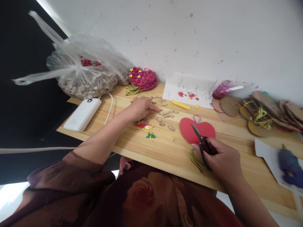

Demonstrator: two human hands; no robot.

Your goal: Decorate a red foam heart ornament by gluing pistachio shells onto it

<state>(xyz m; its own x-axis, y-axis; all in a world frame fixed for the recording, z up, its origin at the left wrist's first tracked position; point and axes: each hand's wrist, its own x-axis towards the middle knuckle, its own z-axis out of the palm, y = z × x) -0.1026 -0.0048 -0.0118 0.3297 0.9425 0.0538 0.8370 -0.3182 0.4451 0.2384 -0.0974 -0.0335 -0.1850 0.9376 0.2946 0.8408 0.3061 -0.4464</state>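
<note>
My right hand (223, 157) is closed round the black handles of a pair of scissors (201, 142), whose blades lie over a red heart (189, 129). The heart has a purple loop (197, 119) at the top and a green yarn tassel (196, 161) at its lower tip. Over to the left, my left hand (145, 107) is palm down among scattered peanuts (167, 114), its fingers stretched towards the right. Its fingertips are close to one peanut; whether they touch it I cannot tell. Red, yellow and green paper scraps (148, 127) lie just below that hand.
Tied plastic bags (87, 78) of nuts, a white power bank (82, 115) and a pink decorated heart (143, 78) stand at the left and back. Paper with red stars (189, 88), a yellow strip (181, 105), cardboard shapes (262, 110) and a blue glue gun (291, 167) lie rightward.
</note>
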